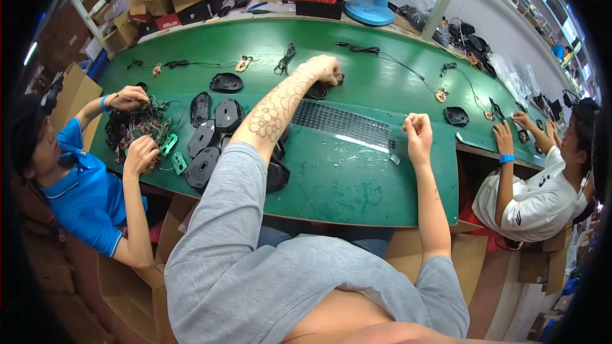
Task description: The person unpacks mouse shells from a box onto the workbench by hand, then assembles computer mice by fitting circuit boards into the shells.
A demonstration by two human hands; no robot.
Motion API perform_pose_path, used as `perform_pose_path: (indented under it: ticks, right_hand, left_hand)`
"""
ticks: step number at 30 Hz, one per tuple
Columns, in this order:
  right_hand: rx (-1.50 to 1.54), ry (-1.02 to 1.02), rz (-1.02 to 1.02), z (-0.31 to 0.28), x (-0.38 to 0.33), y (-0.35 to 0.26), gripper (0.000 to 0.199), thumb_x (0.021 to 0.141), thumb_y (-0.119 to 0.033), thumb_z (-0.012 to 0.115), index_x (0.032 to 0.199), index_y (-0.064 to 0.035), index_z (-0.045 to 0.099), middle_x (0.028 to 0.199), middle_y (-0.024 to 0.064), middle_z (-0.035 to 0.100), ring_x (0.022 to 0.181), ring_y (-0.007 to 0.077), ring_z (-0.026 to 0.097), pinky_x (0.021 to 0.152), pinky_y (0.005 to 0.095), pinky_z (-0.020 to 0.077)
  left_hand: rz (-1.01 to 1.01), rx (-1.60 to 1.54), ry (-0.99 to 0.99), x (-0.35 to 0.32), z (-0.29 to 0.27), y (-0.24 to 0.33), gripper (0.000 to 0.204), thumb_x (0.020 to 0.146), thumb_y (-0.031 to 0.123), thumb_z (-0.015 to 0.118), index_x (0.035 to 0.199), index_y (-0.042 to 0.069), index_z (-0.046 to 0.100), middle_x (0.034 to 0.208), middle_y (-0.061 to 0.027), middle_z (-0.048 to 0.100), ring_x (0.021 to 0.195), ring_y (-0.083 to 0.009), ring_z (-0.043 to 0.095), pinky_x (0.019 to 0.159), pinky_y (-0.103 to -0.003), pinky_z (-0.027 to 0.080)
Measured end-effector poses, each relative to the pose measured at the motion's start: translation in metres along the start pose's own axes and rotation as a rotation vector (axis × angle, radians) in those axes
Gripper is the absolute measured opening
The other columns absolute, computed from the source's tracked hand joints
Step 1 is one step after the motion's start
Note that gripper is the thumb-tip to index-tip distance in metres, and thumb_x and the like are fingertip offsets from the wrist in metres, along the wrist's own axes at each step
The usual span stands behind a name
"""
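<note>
**Hand Positions at the Tabletop** (pixel 357 200)

Left hand (pixel 324 70): reaches past the dotted sheet (pixel 344 126); curls inward, with a small part (pixel 341 79) at the fingertips and a black shell (pixel 317 92) just beside. Cannot tell whether grasping the part.
Right hand (pixel 418 130): bunches thumb and fingers at the sheet's right end. Cannot tell whether gripping the edge.
Dotted sheet: lies on the tabletop, between both hands.
Black casings (pixel 203 164): lie grouped left of the sheet.

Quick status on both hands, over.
Left hand near dark shell. Right hand at dotted sheet's right end. Black casings crowd left forearm.
</note>
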State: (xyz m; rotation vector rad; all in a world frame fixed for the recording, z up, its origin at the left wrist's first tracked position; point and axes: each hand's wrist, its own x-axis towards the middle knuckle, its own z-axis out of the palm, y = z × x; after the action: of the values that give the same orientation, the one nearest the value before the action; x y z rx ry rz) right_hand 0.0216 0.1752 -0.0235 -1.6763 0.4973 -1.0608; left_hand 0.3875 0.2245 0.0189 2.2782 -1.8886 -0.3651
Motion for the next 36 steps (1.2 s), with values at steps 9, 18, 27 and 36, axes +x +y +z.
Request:
perform_pose_path:
  ticks: [9,18,27,36]
  right_hand:
    - [0.541,0.086,0.262,0.008,0.018,0.005,0.019,0.099,-0.006,0.063,0.096,-0.0123,0.046,0.107,0.0055,0.059,0.109,0.0257,0.064,0.096,0.0399,0.0529]
    - [0.620,0.027,0.313,0.007,0.013,-0.007,0.023,0.097,-0.003,0.065,0.094,-0.0123,0.044,0.107,0.0072,0.062,0.115,0.0314,0.066,0.102,0.0412,0.0526]
    - [0.552,0.048,0.347,0.017,-0.002,-0.017,0.024,0.097,-0.002,0.065,0.092,-0.0121,0.044,0.110,0.0073,0.062,0.108,0.0240,0.067,0.099,0.0355,0.0529]
    - [0.498,0.093,0.356,0.025,-0.003,-0.022,0.029,0.096,-0.005,0.068,0.090,-0.0119,0.040,0.106,0.0067,0.063,0.094,0.0142,0.061,0.088,0.0292,0.0540]
  left_hand:
    - [-0.264,-1.739,0.572,-0.060,0.019,0.141,0.030,0.089,0.026,0.075,0.104,0.001,0.075,0.092,-0.0080,0.075,0.079,-0.0105,0.068,0.061,-0.021,0.049]
    - [-0.124,-1.448,0.437,-0.094,0.084,0.166,0.025,0.095,0.011,0.068,0.117,-0.001,0.072,0.097,-0.0088,0.076,0.080,-0.0111,0.070,0.064,-0.020,0.052]
    - [-0.034,-1.433,0.398,-0.104,0.086,0.181,0.027,0.094,0.003,0.067,0.120,-0.003,0.071,0.097,-0.0095,0.077,0.079,-0.0111,0.071,0.070,-0.020,0.056]
    - [-0.061,-1.409,0.384,-0.106,0.089,0.181,0.025,0.092,0.003,0.068,0.116,-0.003,0.073,0.093,-0.0092,0.077,0.079,-0.0111,0.071,0.070,-0.020,0.056]
